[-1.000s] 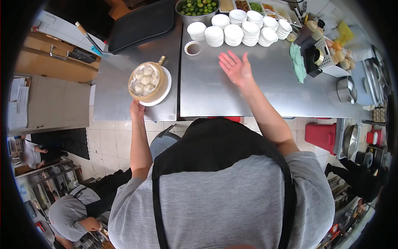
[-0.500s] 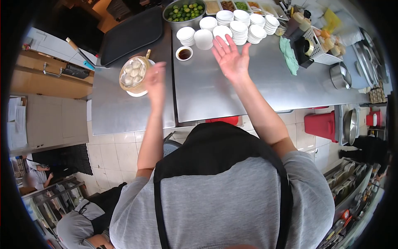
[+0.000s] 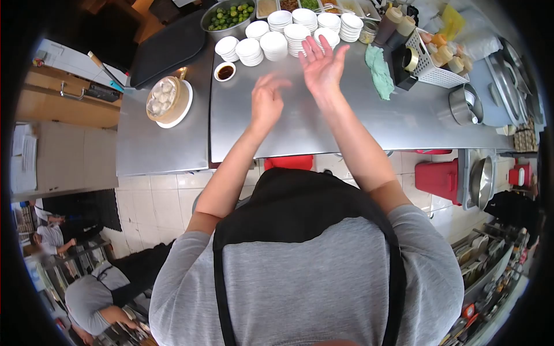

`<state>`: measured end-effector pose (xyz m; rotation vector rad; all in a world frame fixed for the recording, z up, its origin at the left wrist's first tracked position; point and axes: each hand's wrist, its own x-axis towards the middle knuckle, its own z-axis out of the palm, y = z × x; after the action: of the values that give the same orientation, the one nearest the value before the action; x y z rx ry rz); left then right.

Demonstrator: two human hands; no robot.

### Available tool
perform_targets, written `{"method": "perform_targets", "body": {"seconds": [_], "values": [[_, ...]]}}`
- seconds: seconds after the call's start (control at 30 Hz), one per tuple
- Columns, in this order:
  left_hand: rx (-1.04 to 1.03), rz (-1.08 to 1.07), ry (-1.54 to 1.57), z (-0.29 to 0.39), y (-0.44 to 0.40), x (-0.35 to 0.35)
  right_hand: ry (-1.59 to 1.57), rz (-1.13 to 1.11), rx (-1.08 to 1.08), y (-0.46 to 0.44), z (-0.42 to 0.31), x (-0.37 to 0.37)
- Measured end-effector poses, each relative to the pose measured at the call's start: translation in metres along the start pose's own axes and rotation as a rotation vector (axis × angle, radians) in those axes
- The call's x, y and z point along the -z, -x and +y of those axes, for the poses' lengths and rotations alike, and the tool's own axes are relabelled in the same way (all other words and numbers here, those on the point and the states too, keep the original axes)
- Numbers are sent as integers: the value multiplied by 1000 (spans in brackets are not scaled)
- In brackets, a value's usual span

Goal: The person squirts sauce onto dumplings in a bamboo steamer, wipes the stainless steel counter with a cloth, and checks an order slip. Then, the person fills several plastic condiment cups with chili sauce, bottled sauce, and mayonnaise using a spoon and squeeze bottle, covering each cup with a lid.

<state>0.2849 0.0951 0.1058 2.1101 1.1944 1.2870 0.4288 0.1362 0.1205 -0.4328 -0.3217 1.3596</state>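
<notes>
My left hand (image 3: pixel 268 101) hovers over the steel counter, fingers curled and smeared by motion; whether it holds anything is unclear. To its right my right hand (image 3: pixel 322 68) is raised palm up, empty, with its fingers spread, partly covering the white bowl stacks. A small dish of dark sauce (image 3: pixel 225 71) lies left of my left hand. Farther left, a bamboo steamer (image 3: pixel 163 99) of dumplings rests on a white plate (image 3: pixel 186 109). Several stacks of small white bowls (image 3: pixel 273 45) stand behind my hands.
A bowl of green limes (image 3: pixel 229 18) and a black tray (image 3: pixel 167 53) are at the back left. Toward the right lie a green cloth (image 3: pixel 378 72), a white basket (image 3: pixel 434 67) and metal pots (image 3: pixel 465 104). Another person (image 3: pixel 90 297) is at the lower left.
My left hand has left the plate's edge and moved right, close to my right hand. My right hand stays raised and open. The view has shifted, so the counter items appear farther left.
</notes>
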Motion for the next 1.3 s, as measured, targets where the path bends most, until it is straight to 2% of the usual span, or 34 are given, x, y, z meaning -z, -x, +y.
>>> {"method": "perform_targets", "body": {"seconds": [0.03,0.1,0.2,0.23,0.3,0.33,0.4,0.43,0.5,0.53,0.57,0.6,0.7,0.77,0.8,0.87,0.93,1.0,1.07,1.13,1.2,1.27,1.3], "values": [[34,86,-112,-1,-1,-8,57,-3,6,-5,-13,10],[99,119,-131,-5,4,-13,92,4,-35,-16,-43,38],[194,87,-365,-8,22,-2,1317,-109,336,-57,-87,119],[217,99,-385,-7,34,3,1655,-140,517,-74,-100,155],[312,252,-266,2,60,17,2297,-44,648,-93,-119,212],[421,280,-200,10,74,26,2284,-75,645,-99,-124,231],[582,342,-112,18,107,44,2457,-50,478,-103,-126,255],[561,383,-121,15,127,55,2448,-82,471,-100,-119,255],[704,459,-177,20,160,76,2347,-376,530,-84,-96,251],[711,469,-188,28,167,83,2303,-539,573,-66,-75,243],[775,544,-113,37,172,87,2251,-700,615,-38,-46,234],[840,619,-38,47,178,88,1958,-834,570,-3,-16,229],[809,683,17,59,177,86,1419,-1031,-8,108,28,160],[804,695,12,66,169,83,1363,-1127,-205,154,52,142],[784,675,-3,65,165,83,1357,-1143,-204,158,51,138],[763,639,-70,64,163,83,780,-888,-792,163,49,129],[746,657,-102,63,163,87,720,-730,-850,144,30,131],[752,660,-103,63,166,90,725,-692,-880,116,-33,108],[755,674,-58,61,168,91,1024,-692,-565,91,-78,101],[746,618,-41,56,164,95,1268,-803,-146,72,-117,89],[730,607,-34,57,149,97,1565,-948,67,50,-124,115],[742,549,-102,43,132,106,1998,-1047,168,23,-112,154],[707,545,-162,43,116,111,2070,-1047,225,11,-101,176]]}}
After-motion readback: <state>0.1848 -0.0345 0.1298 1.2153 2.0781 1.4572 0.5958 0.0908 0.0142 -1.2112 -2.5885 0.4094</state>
